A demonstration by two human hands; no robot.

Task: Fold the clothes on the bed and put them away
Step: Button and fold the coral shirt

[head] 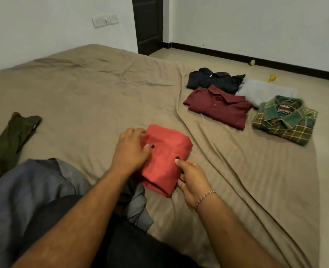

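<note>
Red shirt (164,159) folded, centre frame. Left hand (130,149) flat on it, fingers relaxed; right hand (191,180) pinches near edge. Next, likely: carry to folded stack (217,107), upper right.

Both forearms are bare, with no sleeves in view down to the bottom edge of the frame. The left hand (130,149) wears nothing: no ring or band shows on its back or wrist. The right hand (191,180) has a thin braided bracelet (205,198) of pink and pale threads around the wrist, well back from the fingers. A short pale nail shows at the tip of the right thumb (177,161).
</note>
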